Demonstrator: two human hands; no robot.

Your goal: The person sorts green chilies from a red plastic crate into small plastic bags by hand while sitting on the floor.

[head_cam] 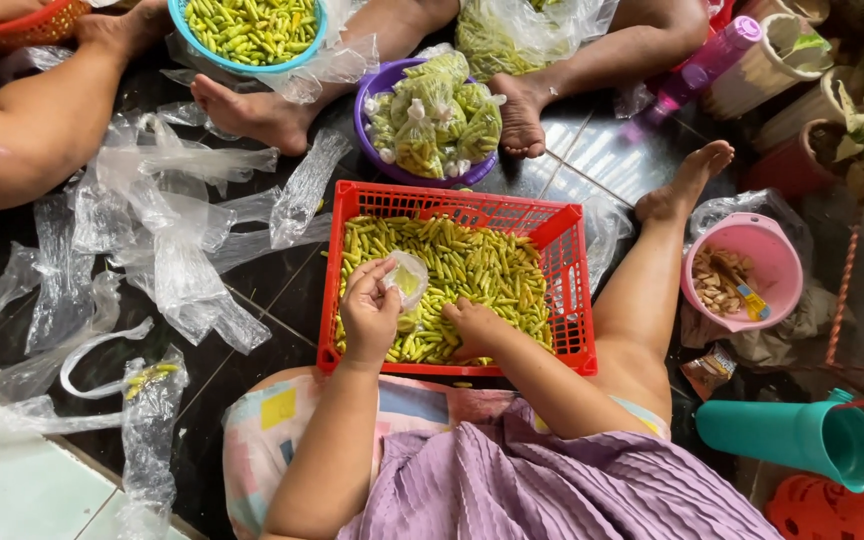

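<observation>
- Both forearms are reaching forward from the lap, over the purple ribbed garment (552, 490), into the red plastic basket (572, 240) that is sitting on the dark tiled floor (272, 280) just in front of the knees.
- Left hand (370, 308): wrist is bending slightly upward, fingers are curling closed around the mouth of a small clear plastic bag (409, 280), pinching it and holding it just above the chillies. A few green pieces are showing through the bag.
- Right hand (474, 326): palm is facing down, fingers are bending loosely and pressing into the pile of green chillies (472, 265); whether it is gripping any of them cannot be told, since the fingertips are lying in the pile.
- The chillies are filling the basket floor, thickest toward the middle and far side.
- Right of the basket, the person's bare leg is stretching out beside a pink bowl (777, 265) holding brownish bits.
- Near right, a teal jug (792, 435) is lying on its side.
- Left of the basket, crumpled clear plastic bags (172, 240) are lying scattered over the floor.
- Beyond the basket, a purple bowl (364, 120) is holding tied, filled bags of chillies.
- Farthest, a blue bowl (184, 22) of loose green chillies is sitting between another person's bare feet (252, 110).
</observation>
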